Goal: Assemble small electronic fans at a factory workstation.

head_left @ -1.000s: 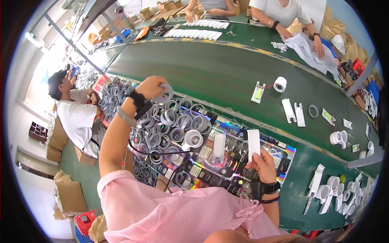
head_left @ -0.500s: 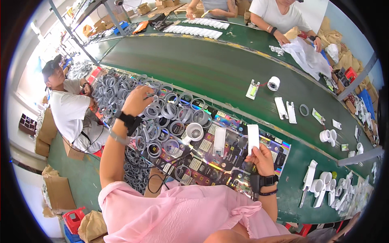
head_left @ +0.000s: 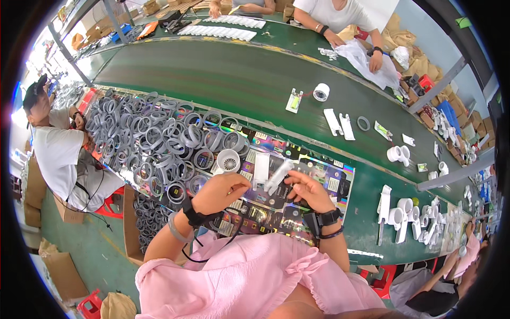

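Observation:
My left hand [head_left: 224,191] is over the near part of the printed sheets, its fingers curled together. Whatever may be between its fingertips is hidden. My right hand [head_left: 312,192] is just right of a white plastic handle-like piece [head_left: 278,176], fingers spread, the fingertips close beside it. That piece lies tilted on the sheets. Left of it lies a second white plastic piece [head_left: 261,168], long and flat. Farther left sits a round white fan head with a grille [head_left: 228,160]. A large heap of grey plastic rings [head_left: 175,135] spreads to the left of my hands.
Beyond the sheets runs a green conveyor belt [head_left: 223,80] with scattered white parts and a loose grey ring [head_left: 363,123]. White fan housings [head_left: 405,206] stand at the right. A carton of rings [head_left: 133,223] is below left. A co-worker [head_left: 58,143] sits at the left; others work across the belt.
My left hand has come back from the ring heap toward the middle. The white piece my right hand held upright now lies on the sheets, and that hand's fingers have spread. The view has shifted.

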`<state>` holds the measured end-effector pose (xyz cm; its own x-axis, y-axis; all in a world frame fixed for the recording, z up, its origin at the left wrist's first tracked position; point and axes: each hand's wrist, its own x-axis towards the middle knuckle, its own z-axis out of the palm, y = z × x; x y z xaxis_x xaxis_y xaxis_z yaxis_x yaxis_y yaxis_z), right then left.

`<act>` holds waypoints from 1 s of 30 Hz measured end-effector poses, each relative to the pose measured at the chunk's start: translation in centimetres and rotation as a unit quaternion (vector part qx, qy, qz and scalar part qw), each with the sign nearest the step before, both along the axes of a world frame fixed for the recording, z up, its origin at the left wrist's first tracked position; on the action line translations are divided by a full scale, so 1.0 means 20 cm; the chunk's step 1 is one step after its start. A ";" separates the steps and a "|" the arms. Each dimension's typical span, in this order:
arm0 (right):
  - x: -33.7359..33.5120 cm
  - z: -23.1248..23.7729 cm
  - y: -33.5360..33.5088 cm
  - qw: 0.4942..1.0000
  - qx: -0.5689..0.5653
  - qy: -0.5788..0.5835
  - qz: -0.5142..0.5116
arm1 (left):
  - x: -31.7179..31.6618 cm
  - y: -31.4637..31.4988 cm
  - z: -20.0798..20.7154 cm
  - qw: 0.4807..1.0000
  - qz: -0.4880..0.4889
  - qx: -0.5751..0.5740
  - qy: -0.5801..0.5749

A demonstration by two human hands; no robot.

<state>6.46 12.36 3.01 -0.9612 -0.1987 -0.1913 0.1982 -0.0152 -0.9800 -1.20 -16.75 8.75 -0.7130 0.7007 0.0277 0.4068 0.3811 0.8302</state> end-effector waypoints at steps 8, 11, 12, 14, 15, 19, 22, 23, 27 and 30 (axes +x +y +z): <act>0.00 -0.07 0.04 0.984 -0.112 -0.036 -0.133 | 0.08 0.14 -0.10 0.997 0.011 -0.020 0.071; 0.00 -0.09 0.05 0.989 -0.097 -0.038 -0.106 | 0.06 0.19 -0.13 0.983 0.079 -0.012 0.164; 0.01 -0.07 0.05 0.993 -0.071 -0.032 -0.085 | 0.05 0.19 -0.15 0.987 0.071 -0.005 0.142; 0.00 -0.01 0.03 0.999 -0.026 -0.033 -0.015 | 0.05 0.20 -0.17 0.987 0.080 -0.005 0.140; 0.00 -0.01 0.02 0.999 -0.028 -0.035 -0.018 | 0.04 0.21 -0.18 0.986 0.088 0.002 0.145; -0.02 0.01 -0.08 0.992 -0.038 -0.023 0.118 | 0.03 0.19 -0.19 0.991 0.060 -0.017 0.114; -0.06 -0.05 -0.19 0.986 -0.027 0.079 0.147 | 0.05 0.20 -0.12 0.985 0.100 -0.035 0.134; -0.08 -0.11 -0.22 0.983 -0.011 0.115 0.142 | 0.07 0.21 -0.08 0.974 0.107 -0.065 0.188; -0.20 -0.05 -0.39 0.961 0.033 0.225 0.158 | 0.13 0.29 0.12 0.946 0.091 -0.098 0.295; -0.23 -0.17 -0.37 0.949 0.059 0.264 0.162 | 0.13 0.37 0.22 0.978 -0.016 0.050 0.202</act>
<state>1.78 4.98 -0.48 -0.8217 -0.5073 0.2597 -0.3448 0.0798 -0.9353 1.37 -9.25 13.15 -0.6081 0.7013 0.3721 0.7190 0.2879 0.6326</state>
